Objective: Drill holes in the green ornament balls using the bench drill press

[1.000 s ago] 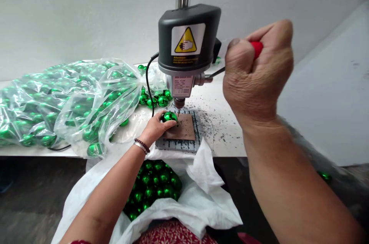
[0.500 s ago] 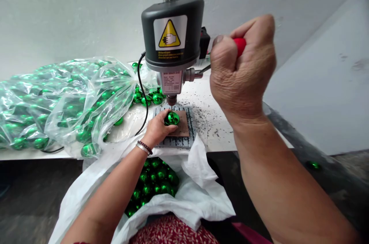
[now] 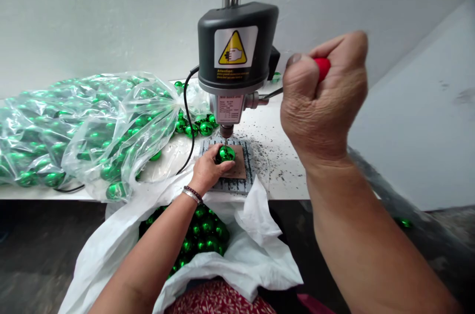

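My left hand [image 3: 208,171] holds a shiny green ball [image 3: 225,154] on a brown pad [image 3: 239,168] that lies on the drill's ribbed base plate [image 3: 237,185]. The ball sits right under the bit of a small grey bench drill [image 3: 237,51] with a yellow warning label. My right hand [image 3: 321,101] is a closed fist around the red knob of the drill's feed lever [image 3: 322,67], to the right of the drill head.
A large clear plastic bag of green balls [image 3: 74,126] lies on the white table to the left. Loose green balls [image 3: 196,128] sit behind the drill. A white bag [image 3: 260,254] holding several green balls rests in my lap. Dark shavings [image 3: 274,160] speckle the table.
The left hand has slid the green ball from beside the bit to directly beneath it. The right fist stays closed on the red knob.
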`<state>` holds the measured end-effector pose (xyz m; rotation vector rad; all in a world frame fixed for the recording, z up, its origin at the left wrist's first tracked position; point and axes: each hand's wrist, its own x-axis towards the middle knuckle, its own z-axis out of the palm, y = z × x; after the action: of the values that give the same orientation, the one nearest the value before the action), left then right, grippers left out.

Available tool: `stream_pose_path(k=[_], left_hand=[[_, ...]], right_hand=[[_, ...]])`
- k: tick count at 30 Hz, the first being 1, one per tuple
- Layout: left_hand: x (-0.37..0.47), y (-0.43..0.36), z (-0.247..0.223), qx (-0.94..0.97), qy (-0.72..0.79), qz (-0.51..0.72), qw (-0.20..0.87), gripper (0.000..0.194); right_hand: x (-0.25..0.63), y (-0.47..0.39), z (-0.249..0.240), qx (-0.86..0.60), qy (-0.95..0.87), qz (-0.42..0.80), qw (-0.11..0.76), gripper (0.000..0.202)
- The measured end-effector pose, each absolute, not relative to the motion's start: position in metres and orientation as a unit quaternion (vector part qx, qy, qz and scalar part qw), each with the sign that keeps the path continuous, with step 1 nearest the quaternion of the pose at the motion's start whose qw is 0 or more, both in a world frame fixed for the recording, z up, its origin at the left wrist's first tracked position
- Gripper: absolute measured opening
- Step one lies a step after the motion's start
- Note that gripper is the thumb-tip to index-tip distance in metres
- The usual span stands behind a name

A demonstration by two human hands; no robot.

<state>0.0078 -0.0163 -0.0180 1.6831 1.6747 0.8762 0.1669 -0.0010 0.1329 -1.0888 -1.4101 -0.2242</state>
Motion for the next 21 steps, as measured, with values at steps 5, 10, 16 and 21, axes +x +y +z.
stream_pose_path(k=[5,10,16,21], left_hand=[[0.010,-0.016,-0.018,0.626,0.650,0.311,0.298,0.058],[0.009,-0.016,-0.021,0.628,0.641,0.323,0.300,0.059],[0.009,-0.017,-0.022,0.631,0.647,0.315,0.291,0.059],[0.010,-0.018,-0.023,0.626,0.648,0.325,0.287,0.059]], right_hand=[[0.167,-0.003,0.132,-0.482,-0.617,-0.094,0.615,0.015],[0.167,-0.007,0.124,-0.464,-0.614,-0.104,0.630,0.015],[0.170,-0.015,0.112,-0.463,-0.616,-0.143,0.621,0.012],[0.172,-0.020,0.109,-0.472,-0.622,-0.151,0.606,0.013]])
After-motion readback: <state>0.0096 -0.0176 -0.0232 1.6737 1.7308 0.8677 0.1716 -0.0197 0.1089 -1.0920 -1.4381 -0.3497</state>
